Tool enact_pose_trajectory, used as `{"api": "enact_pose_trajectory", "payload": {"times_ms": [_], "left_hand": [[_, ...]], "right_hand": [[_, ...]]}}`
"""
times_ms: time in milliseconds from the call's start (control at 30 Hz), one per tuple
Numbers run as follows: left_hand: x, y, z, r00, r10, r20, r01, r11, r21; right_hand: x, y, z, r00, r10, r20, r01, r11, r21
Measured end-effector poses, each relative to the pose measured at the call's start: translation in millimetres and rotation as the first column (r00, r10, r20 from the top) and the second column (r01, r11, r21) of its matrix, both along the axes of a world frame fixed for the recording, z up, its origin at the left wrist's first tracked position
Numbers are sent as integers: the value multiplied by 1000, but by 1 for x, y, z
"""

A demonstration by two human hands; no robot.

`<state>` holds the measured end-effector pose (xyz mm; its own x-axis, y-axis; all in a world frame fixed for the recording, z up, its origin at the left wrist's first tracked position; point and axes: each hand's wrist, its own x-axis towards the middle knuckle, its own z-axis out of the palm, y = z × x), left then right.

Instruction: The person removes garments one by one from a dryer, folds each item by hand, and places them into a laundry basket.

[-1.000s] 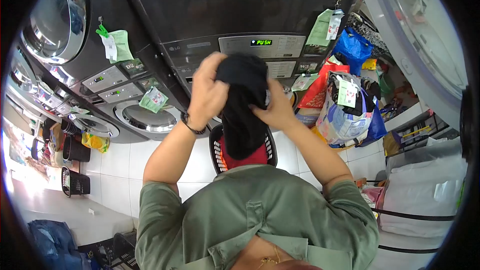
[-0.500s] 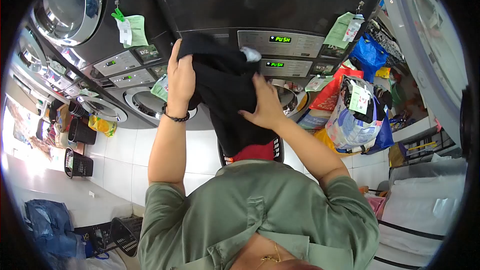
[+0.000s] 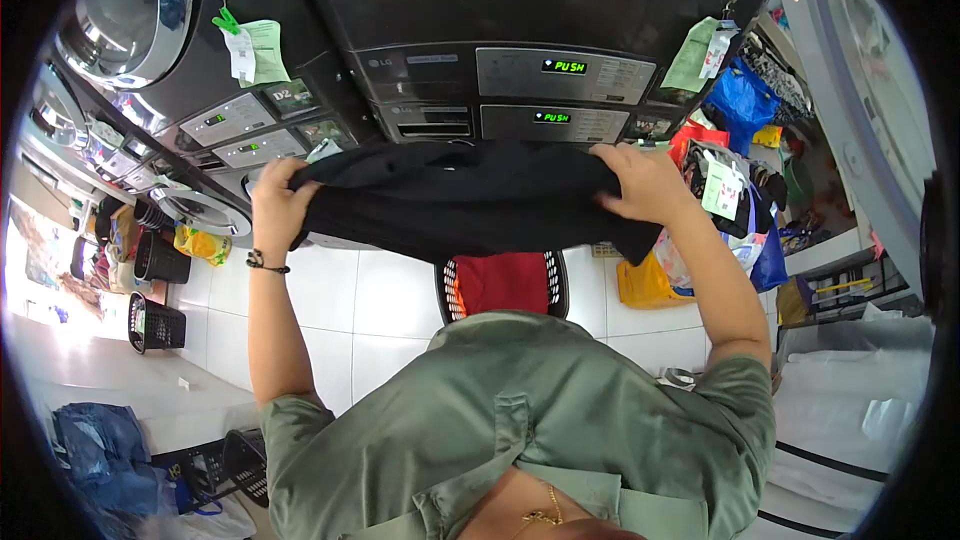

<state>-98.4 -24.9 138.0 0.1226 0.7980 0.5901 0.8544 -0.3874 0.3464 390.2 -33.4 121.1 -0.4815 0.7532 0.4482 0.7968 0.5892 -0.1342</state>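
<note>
Dark laundry machines (image 3: pixel 540 10) line the area beyond the basket (image 3: pixel 559 285). Above the basket's far rim, a black garment (image 3: pixel 480 195) is held stretched, its long axis running left to right. Its ends are gripped by the left hand (image 3: pixel 645 185) and right hand (image 3: pixel 280 205), set well apart.

Both hands' grip stretches a black garment (image 3: pixel 470 195) above a basket (image 3: pixel 562 290) holding red cloth (image 3: pixel 503 283).
</note>
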Motion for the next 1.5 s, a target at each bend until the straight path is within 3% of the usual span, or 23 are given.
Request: {"api": "enact_pose_trajectory", "payload": {"times_ms": [67,100,133,200,233,300,367,400,533,600,667,700,867,900,1000,1033,1133,1200,1267,1300,1333,1400,1500], "left_hand": [[-9,-6,5,1000,9,-21,-8,999,48],[-22,-9,0,996,15,92,-6,995,-103],[-32,-15,-4,979,37,200,14,968,-249],[-44,-31,-4,818,-79,570,397,794,-460],[-47,-32,-7,617,-190,763,616,720,-319],[-44,-16,-23,171,-410,896,817,567,103],[27,-17,-11,-163,85,983,686,725,51],[52,-24,-14,-269,213,939,663,748,20],[98,-61,-85,-441,365,820,660,751,21],[104,-65,-142,-478,410,777,684,729,37],[66,-35,-200,108,504,857,821,441,-363],[62,-28,-185,64,657,751,820,394,-415],[46,-7,-135,384,155,910,694,601,-396],[49,-8,-121,346,141,927,657,670,-347],[44,-17,-102,642,-31,766,376,883,-279],[42,-23,-99,714,-97,693,283,946,-159],[49,-33,-75,679,-342,649,215,939,269],[59,-39,-31,806,-342,483,141,903,405],[45,-23,-11,825,-306,475,125,918,376],[42,-15,-1,835,-288,469,116,926,360],[63,-7,15,642,-389,661,256,921,294],[68,28,-2,398,-111,911,212,977,27],[107,25,-11,844,43,534,94,969,-228]], "right_hand": [[17,0,-10,949,-213,234,224,974,-20],[21,-5,-3,902,-304,307,343,936,-81],[31,-6,-5,939,-290,185,332,905,-266],[63,-2,-13,947,-314,-76,212,782,-585],[74,1,-15,867,-275,-415,-162,634,-756],[77,-4,-9,495,-291,-818,-608,557,-566],[42,-26,1,-148,-525,-838,-801,561,-210],[17,-28,2,-271,-539,-797,-698,681,-223],[2,-59,-94,-394,-763,-512,-848,517,-118],[0,-71,-122,-339,-770,-541,-794,542,-275],[8,-78,-143,-210,-742,-637,-651,592,-475],[18,-74,-151,-100,-704,-703,-517,640,-568],[39,-85,-115,142,-592,-793,74,805,-588],[41,-90,-110,401,-492,-773,360,860,-361],[32,-106,-76,559,-218,-800,417,908,44],[23,-117,-61,292,-189,-938,223,967,-125],[34,-133,-40,70,-187,-980,6,982,-187],[44,-127,-20,21,-95,-995,47,995,-94],[48,-114,5,-109,-32,-993,119,992,-45],[51,-104,8,-34,-75,-997,216,973,-81],[54,-93,11,39,-126,-991,312,944,-107],[42,-61,4,-63,-94,-994,367,923,-111],[-13,-50,-7,65,-131,-989,366,925,-99]]}}
